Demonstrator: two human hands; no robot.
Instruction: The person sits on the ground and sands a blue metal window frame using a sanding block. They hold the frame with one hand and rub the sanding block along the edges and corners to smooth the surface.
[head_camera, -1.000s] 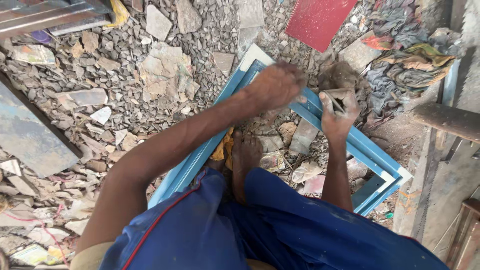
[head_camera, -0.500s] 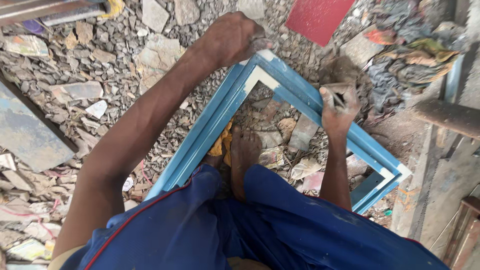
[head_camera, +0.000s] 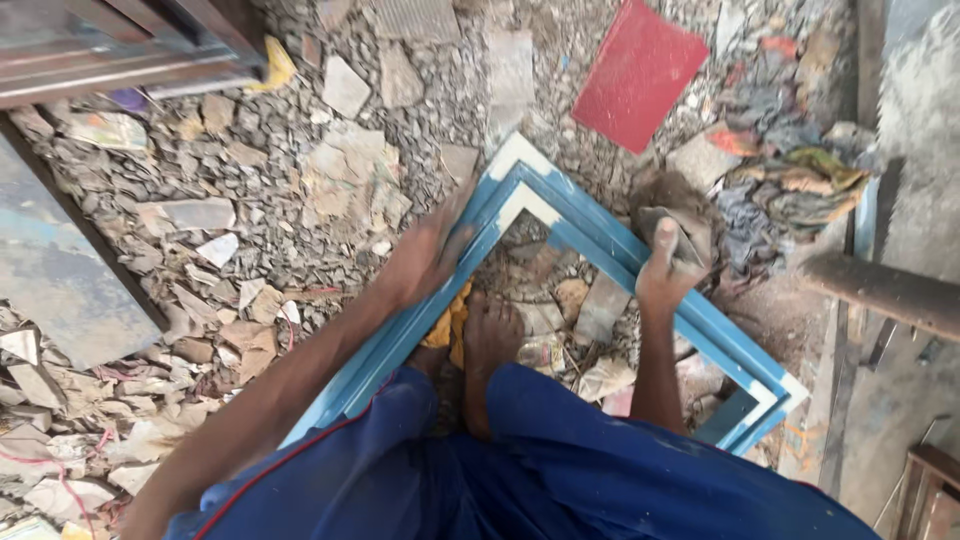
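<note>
**Hands on a blue frame**

The fingers (head_camera: 672, 238) of the right hand (head_camera: 664, 270) are curled tight around a small greyish pad (head_camera: 684, 232), pressing it down on the right rail of the frame (head_camera: 560, 215); the thumb points up along the pad's near edge. The left hand (head_camera: 425, 258) is blurred, lying flat on the left rail with its fingers stretched out and close together, holding nothing that can be made out.

The ground (head_camera: 300, 170) is the biggest thing in view: grey rubble and broken flat shards all over, thickest at the left. A person in blue clothes (head_camera: 560, 470) fills the bottom, with both arms reaching forward.

The frame is blue with pale inner edges. It lies flat on the rubble with one corner pointing away from the person and another corner at lower right. A bare foot (head_camera: 490, 350) stands inside it, just beside the left rail, with a scrap of yellow (head_camera: 450, 325) next to it.

A grey slab (head_camera: 60, 270) lies at the left edge. A red board (head_camera: 638, 72) lies beyond the frame's far corner, well apart from both hands. A heap of rags (head_camera: 780, 180) sits near the right hand.
</note>
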